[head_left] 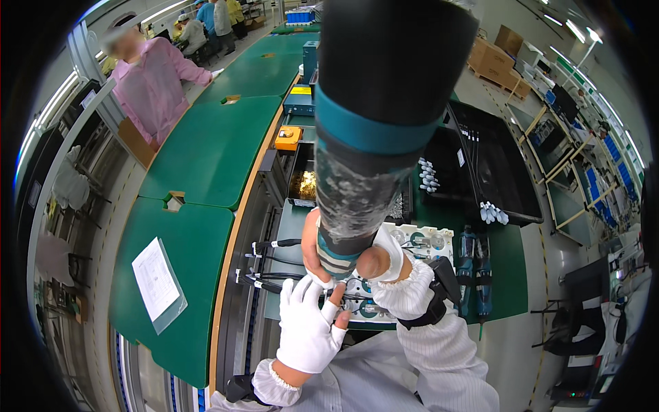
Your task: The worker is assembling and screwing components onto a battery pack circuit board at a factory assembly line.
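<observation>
A large electric screwdriver point(374, 130), black with a teal band and clear wrap around its lower body, stands upright close to the camera. My right hand point(386, 259), in a white glove with bare fingertips, is wrapped around its lower end. Below the tool lies a white fixture tray point(439, 240) with round recesses and small parts, partly hidden by the tool and hands. My left hand point(307, 336), also white-gloved, reaches to the tray's left edge. Its fingers are stretched out, with bare thumb and index tips apart; any small part between them cannot be made out.
Black cables point(274, 257) lie left of the tray. Two more screwdrivers point(475, 271) stand at its right. A black bin point(504, 172) holds white-tipped cables. Further off are an orange box point(288, 137), a green table point(185, 247) with a paper sheet point(156, 278), and a person in pink point(154, 79).
</observation>
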A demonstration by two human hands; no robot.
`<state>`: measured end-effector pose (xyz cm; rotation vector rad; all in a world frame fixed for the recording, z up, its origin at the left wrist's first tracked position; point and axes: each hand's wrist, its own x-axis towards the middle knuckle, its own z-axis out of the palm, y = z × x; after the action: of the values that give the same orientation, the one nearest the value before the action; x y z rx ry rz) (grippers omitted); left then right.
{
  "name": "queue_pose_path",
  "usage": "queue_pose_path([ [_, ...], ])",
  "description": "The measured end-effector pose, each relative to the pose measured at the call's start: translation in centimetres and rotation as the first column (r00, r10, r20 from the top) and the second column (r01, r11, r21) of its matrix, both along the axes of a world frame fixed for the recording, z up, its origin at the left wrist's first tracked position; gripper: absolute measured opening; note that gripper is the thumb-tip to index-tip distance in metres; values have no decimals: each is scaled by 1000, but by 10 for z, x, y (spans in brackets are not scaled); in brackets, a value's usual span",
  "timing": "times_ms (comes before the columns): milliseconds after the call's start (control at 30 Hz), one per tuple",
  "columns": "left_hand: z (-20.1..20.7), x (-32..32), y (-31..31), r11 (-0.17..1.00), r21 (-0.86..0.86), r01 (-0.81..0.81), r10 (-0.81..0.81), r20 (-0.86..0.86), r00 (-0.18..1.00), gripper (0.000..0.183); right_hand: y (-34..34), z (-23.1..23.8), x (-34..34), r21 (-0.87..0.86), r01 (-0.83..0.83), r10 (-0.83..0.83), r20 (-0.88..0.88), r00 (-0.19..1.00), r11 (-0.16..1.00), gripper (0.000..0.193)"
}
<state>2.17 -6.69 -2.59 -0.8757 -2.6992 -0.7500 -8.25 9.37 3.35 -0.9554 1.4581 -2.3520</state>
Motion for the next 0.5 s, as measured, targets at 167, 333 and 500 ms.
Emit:
queue_pose_path([
  [167, 0, -1, 2, 1000, 14, -9, 9, -3, 1000, 45, -1, -11, -1, -5, -25, 25, 37, 999, 1000, 60],
  [333, -4, 0, -1, 1000, 19, -13, 14, -6, 1000, 43, -3, 1, 0, 71, -60, 52, 109, 993, 996, 52],
  [500, -6, 1, -3, 999, 31, -7, 8, -37, 999, 42, 1, 1, 7, 139, -64, 66, -13, 998, 988, 55],
])
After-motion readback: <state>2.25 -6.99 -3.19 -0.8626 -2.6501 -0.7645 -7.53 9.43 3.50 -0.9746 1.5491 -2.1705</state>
